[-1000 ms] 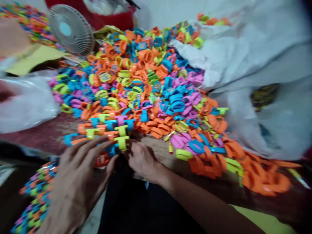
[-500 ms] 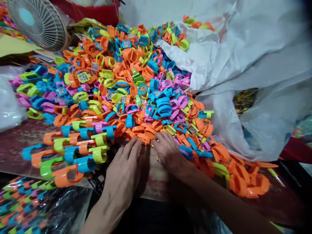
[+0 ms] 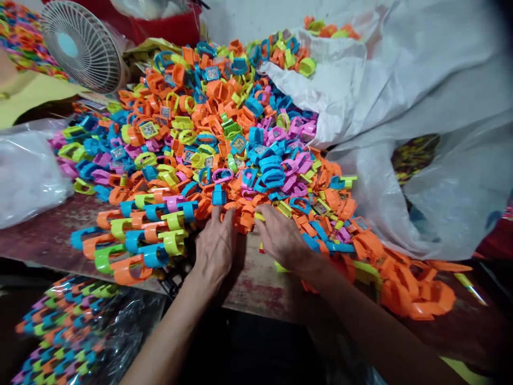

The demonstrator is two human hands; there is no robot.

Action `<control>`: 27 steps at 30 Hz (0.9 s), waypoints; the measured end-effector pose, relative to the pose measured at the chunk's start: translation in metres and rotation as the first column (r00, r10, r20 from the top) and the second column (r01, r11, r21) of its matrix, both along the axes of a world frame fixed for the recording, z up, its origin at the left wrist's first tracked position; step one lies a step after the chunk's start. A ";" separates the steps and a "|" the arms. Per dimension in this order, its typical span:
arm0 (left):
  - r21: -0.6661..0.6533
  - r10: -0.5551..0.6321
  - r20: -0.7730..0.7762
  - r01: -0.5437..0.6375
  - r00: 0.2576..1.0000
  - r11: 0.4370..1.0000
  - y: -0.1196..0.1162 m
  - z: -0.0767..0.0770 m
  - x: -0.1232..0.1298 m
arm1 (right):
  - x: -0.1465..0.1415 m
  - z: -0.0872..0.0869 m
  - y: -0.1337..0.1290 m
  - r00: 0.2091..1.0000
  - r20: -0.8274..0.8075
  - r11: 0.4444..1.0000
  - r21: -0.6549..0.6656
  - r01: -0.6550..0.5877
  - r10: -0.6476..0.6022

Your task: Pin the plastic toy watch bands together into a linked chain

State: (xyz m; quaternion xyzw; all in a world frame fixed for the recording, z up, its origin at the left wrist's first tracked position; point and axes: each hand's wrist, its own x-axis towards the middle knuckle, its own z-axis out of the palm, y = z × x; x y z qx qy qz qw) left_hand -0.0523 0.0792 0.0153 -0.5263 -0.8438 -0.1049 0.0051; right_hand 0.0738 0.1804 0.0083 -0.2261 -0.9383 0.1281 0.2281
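A big heap of orange, blue, yellow and pink plastic bands [image 3: 218,147] covers the table. My left hand [image 3: 215,243] reaches the heap's front edge, its fingers apart among orange pieces beneath a blue one. To its right, my right hand [image 3: 278,235] has its fingers curled at the same edge, by a small yellow piece [image 3: 259,216]; what they hold, if anything, is hidden. Left of my left hand, rows of curved bands [image 3: 138,240] stand lined up at the table edge.
A fan [image 3: 82,48] stands at the back left near a red container [image 3: 160,24]. White plastic sheeting [image 3: 360,96] hangs on the right, and a clear bag [image 3: 30,171] lies at the left. Bagged bands [image 3: 64,337] sit below the table edge.
Both hands have moved slightly forward into the heap's front edge. The view has shifted, so the fan and bagged bands show further right.
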 end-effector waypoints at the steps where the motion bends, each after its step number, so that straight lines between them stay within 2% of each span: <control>1: -0.001 0.003 -0.002 -0.003 1.000 1.000 0.001 0.001 0.001 | -0.004 0.000 -0.004 0.998 0.059 1.000 0.017 0.018 -0.019; 5: 0.026 0.007 0.027 -0.008 1.000 1.000 -0.003 0.002 0.001 | -0.019 -0.004 -0.014 0.968 0.231 0.995 0.046 0.086 -0.094; 7: 0.182 -0.021 0.095 0.004 0.995 0.983 -0.013 0.002 -0.001 | -0.018 -0.005 -0.014 0.968 0.225 0.994 0.008 0.108 -0.107; 10: 0.476 -0.089 0.306 -0.072 0.948 0.877 -0.029 0.000 -0.001 | -0.011 -0.003 -0.012 0.982 0.153 0.992 -0.049 0.118 -0.110; 12: 0.536 -0.123 0.512 -0.204 0.850 0.819 -0.034 -0.001 0.003 | -0.007 -0.002 -0.012 0.993 0.015 0.981 -0.153 0.118 -0.117; 15: 0.491 -0.219 0.793 -0.382 0.569 0.783 -0.028 -0.004 0.012 | -0.005 -0.003 -0.015 0.969 -0.195 0.925 -0.374 0.069 -0.151; 17: 0.479 -0.304 0.865 -0.475 0.399 0.738 -0.019 -0.005 0.018 | -0.005 -0.004 -0.018 0.960 -0.230 0.878 -0.478 0.034 -0.162; 18: 0.472 -0.335 0.879 -0.516 0.341 0.715 -0.015 -0.005 0.020 | -0.005 -0.004 -0.019 0.959 -0.234 0.855 -0.518 0.017 -0.161; 20: 0.461 -0.373 0.887 -0.564 0.272 0.685 -0.010 -0.003 0.024 | -0.005 -0.004 -0.024 0.951 -0.261 0.827 -0.562 -0.011 -0.164; 22: 0.459 -0.400 0.886 -0.561 0.233 0.689 -0.007 0.000 0.028 | -0.003 -0.002 -0.029 0.938 -0.303 0.824 -0.565 -0.035 -0.167; 24: 0.480 -0.441 0.872 -0.542 0.211 0.689 -0.007 0.002 0.030 | 0.001 0.000 -0.035 0.937 -0.314 0.833 -0.551 -0.048 -0.154; 27: 0.505 -0.494 0.851 -0.532 0.178 0.679 -0.010 0.001 0.030 | 0.014 0.003 -0.043 0.959 -0.280 0.870 -0.484 -0.096 -0.049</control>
